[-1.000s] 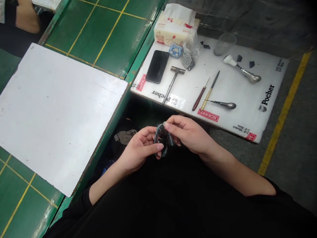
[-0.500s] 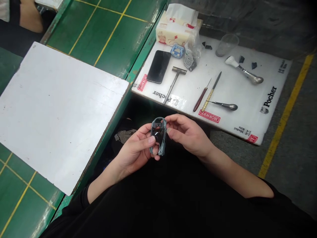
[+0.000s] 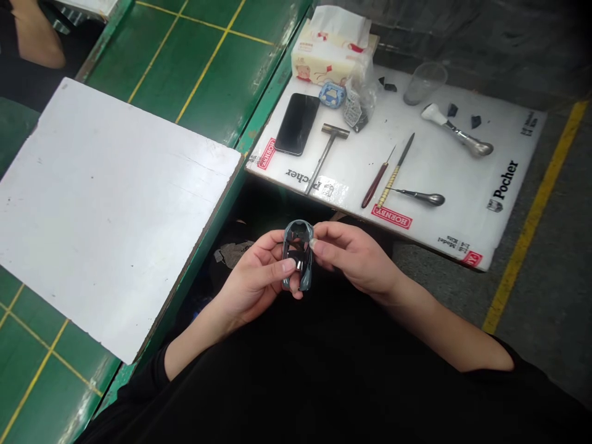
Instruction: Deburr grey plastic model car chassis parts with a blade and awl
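A grey-blue model car body shell [image 3: 298, 233] is held above the lap in a closed two-handed grip. The left hand [image 3: 250, 283] cradles it from beneath, thumb [image 3: 287, 265] laid across it. The right hand [image 3: 356, 256] reaches in, fingertips [image 3: 314, 244] pressing its side, near a white Pocher mat [image 3: 444, 203].

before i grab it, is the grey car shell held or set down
Held: the grey car shell sits between the left hand and right hand, touching both.

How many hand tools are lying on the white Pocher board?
5: a T-handled tool at left, a red-handled awl, a yellow-handled file and a bulb-handled tool mid-board, a white-handled tool at far right.
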### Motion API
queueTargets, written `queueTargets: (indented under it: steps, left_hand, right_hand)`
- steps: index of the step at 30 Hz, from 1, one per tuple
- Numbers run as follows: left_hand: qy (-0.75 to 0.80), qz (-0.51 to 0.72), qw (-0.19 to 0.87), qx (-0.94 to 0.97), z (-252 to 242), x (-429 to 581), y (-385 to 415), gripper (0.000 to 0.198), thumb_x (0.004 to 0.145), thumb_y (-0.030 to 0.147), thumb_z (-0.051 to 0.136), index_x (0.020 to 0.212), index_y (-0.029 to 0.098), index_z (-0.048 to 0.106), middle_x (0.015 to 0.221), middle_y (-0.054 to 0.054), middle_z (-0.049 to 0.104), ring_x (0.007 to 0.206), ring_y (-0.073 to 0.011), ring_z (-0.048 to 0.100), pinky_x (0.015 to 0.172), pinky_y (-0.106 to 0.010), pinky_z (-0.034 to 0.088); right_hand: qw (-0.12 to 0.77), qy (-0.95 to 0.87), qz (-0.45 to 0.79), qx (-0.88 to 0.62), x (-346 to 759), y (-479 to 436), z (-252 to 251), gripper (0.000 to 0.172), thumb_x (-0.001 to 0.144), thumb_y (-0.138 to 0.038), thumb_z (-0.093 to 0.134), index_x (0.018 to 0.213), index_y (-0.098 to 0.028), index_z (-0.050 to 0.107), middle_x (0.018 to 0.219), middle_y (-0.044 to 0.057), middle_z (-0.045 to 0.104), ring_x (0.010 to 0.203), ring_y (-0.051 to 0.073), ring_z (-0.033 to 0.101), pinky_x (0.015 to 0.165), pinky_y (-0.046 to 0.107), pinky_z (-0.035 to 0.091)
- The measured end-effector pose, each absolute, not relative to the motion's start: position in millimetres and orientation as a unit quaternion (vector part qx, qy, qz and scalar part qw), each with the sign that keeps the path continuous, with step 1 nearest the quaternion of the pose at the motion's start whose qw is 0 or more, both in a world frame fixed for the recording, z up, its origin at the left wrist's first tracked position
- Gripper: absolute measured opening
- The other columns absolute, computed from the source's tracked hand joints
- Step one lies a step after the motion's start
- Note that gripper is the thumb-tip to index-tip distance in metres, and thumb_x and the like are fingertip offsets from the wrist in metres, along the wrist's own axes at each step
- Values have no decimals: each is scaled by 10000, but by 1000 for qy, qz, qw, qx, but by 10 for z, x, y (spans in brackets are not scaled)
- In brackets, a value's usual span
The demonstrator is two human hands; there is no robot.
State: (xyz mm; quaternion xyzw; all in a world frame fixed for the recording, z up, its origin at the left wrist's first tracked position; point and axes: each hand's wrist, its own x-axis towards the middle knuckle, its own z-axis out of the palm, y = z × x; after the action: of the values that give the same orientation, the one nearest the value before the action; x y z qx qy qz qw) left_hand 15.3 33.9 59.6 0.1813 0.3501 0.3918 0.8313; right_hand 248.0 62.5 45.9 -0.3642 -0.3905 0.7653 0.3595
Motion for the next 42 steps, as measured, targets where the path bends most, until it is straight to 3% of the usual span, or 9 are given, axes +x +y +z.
queueTargets:
  steps: [4, 14, 23, 33, 42]
  left_hand:
    - [351, 392, 828, 196, 590, 147, 334, 383, 974, 201, 1009, 1311, 202, 828, 955, 11, 827, 670, -132, 810, 658, -276, 769]
    - [374, 403, 801, 238, 622, 156, 331, 363, 969, 169, 1001, 1285, 184, 823, 970, -9, 840, 686, -139, 806, 675, -283, 757]
    - [396, 404, 788, 245, 633, 135, 330, 371, 975, 198, 1000, 1287, 176, 801, 940, -7, 839, 671, -137, 793, 661, -271, 740]
    - [411, 406, 788, 213, 671, 163, 335, 410, 930, 234, 1042, 1248, 170, 791, 892, -3, 816, 638, -138, 767, 628, -275, 737]
    - [417, 417, 772, 236, 673, 186, 307, 376, 948, 217, 1021, 1245, 162, 797, 901, -2, 824, 630, -136, 768, 623, -278, 737]
  right_hand:
    - [329, -377, 786, -362, 2478, 619, 428, 462, 953, -590, 1024, 915, -189, 797, 726, -26, 638, 664, 131, 520, 633, 283, 429]
    - [299, -385, 782, -387, 2507, 618, 428, 513, 931, -652, 1020, 883, -204, 776, 684, -34, 595, 633, 137, 480, 596, 292, 365]
    - [292, -347, 812, -368, 2528, 608, 374, 439, 901, -557, 1062, 951, -189, 829, 739, -23, 643, 635, 123, 498, 589, 267, 382]
    - [330, -379, 780, -373, 2485, 606, 464, 415, 894, -503, 1077, 886, -202, 792, 786, -16, 698, 670, 126, 506, 635, 289, 404]
    - [325, -390, 770, -386, 2467, 603, 474, 457, 882, -559, 1067, 849, -214, 770, 758, -23, 671, 648, 128, 476, 629, 300, 421]
